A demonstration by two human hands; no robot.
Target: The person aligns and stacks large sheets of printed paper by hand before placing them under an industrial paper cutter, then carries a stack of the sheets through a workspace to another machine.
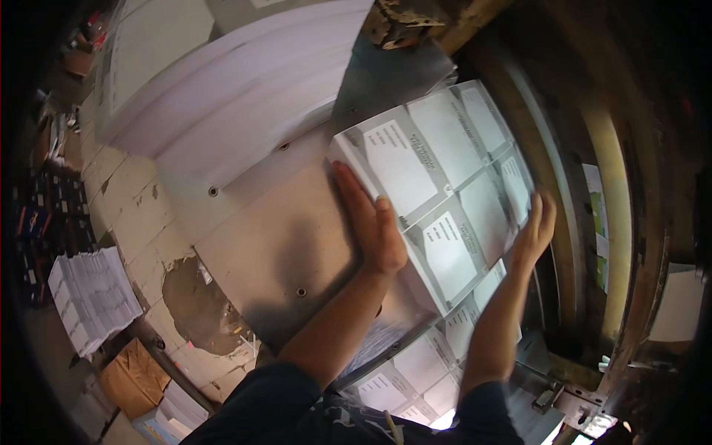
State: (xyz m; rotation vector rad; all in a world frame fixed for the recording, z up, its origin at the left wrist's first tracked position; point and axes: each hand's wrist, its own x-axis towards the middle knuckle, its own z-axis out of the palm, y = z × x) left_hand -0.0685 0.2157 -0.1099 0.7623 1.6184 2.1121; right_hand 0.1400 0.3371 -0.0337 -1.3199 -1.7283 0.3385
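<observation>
A thick stack of printed white-and-grey sheets (pixel 437 170) rests at a slant on a metal work table (pixel 274 230), between my two hands. My left hand (pixel 374 226) presses along its left side, fingers stretched out and the thumb at the top edge. On the opposite side my right hand (pixel 535 226) curls its fingers round the stack's right edge; part of its grip is hidden. Nearer to me lies another stack of similar printed sheets (pixel 400 378), partly covered by my right forearm.
A tall stack of large white sheets (pixel 245 89) stands at the back left. Dark metal and wooden machine parts (pixel 586 148) border the right. On the worn tiled floor (pixel 133 200) at left are a bundle of paper (pixel 93 297) and a brown wrapped package (pixel 135 378).
</observation>
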